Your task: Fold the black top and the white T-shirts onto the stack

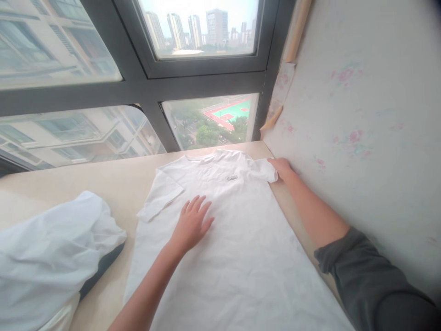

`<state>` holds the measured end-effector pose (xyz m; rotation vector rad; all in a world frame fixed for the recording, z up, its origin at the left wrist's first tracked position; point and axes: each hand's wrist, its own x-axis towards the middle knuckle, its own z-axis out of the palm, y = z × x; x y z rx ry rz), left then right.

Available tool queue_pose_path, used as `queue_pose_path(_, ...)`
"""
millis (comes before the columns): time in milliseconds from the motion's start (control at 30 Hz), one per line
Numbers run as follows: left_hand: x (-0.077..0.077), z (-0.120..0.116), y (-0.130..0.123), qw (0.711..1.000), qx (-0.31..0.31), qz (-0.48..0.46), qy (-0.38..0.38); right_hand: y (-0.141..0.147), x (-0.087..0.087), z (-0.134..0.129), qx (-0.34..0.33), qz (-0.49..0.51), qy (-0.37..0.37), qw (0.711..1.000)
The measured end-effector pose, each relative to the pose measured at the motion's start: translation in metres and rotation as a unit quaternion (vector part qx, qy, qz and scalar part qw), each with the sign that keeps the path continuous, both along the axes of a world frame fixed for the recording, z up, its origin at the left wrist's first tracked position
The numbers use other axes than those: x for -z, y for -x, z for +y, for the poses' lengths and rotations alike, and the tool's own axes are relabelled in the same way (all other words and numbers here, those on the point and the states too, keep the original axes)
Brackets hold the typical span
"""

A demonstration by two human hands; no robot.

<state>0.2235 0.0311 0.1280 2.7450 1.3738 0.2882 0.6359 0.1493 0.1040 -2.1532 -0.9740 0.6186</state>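
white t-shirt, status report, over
Left hand open over white t-shirt. Right hand at sleeve, near wall. Shirt spread out, slightly wrinkled. Clothes pile left, apart.

and here's the left hand (193,223), fingers spread over a white shirt (234,257) lying flat, the right hand (281,169) touching its sleeve (263,171) by the flowered wall (365,96); crumpled clothes (58,248) sit left.

Bright daylight from window (201,30), soft, stretched edges
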Motion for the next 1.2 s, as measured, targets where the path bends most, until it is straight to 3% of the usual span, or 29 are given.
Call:
queue_pose_path(200, 0.003, 0.015, -0.025, 0.999, 0.025, -0.035, 0.024, -0.003, -0.002, 0.026, -0.016, -0.030, 0.045, 0.998)
queue_pose_path(333, 0.002, 0.027, -0.049, 0.995, 0.035, -0.080, 0.047, 0.005, -0.023, 0.026, -0.049, -0.075, -0.013, 0.996)
queue_pose_path(433, 0.000, 0.032, -0.068, 0.990, 0.045, -0.118, 0.062, 0.025, -0.050, 0.010, -0.070, -0.130, -0.113, 0.983)
queue_pose_path(533, 0.001, 0.033, -0.080, 0.986, 0.056, -0.145, 0.063, 0.055, -0.070, -0.021, -0.186, -0.157, -0.225, 0.944)
queue_pose_path(600, 0.001, 0.032, -0.082, 0.984, 0.054, -0.156, 0.064, 0.072, -0.072, -0.044, -0.285, -0.126, -0.232, 0.921)
queue_pose_path(667, 0.001, 0.033, -0.080, 0.983, 0.035, -0.163, 0.078, 0.077, -0.064, -0.061, -0.309, -0.077, -0.221, 0.922)
queue_pose_path(800, -0.001, 0.038, -0.072, 0.980, -0.011, -0.168, 0.109, 0.061, -0.033, -0.077, -0.159, -0.062, -0.180, 0.969)
queue_pose_path(867, -0.003, 0.044, -0.072, 0.979, -0.024, -0.168, 0.114, 0.049, -0.018, -0.078, -0.125, -0.080, -0.151, 0.977)
queue_pose_path(1033, -0.001, 0.076, -0.092, 0.975, -0.045, -0.174, 0.134, 0.040, 0.006, -0.083, -0.169, -0.089, -0.149, 0.970)
queue_pose_path(1200, 0.004, 0.133, -0.135, 0.962, -0.090, -0.195, 0.168, 0.043, 0.023, -0.090, -0.194, -0.103, -0.181, 0.959)
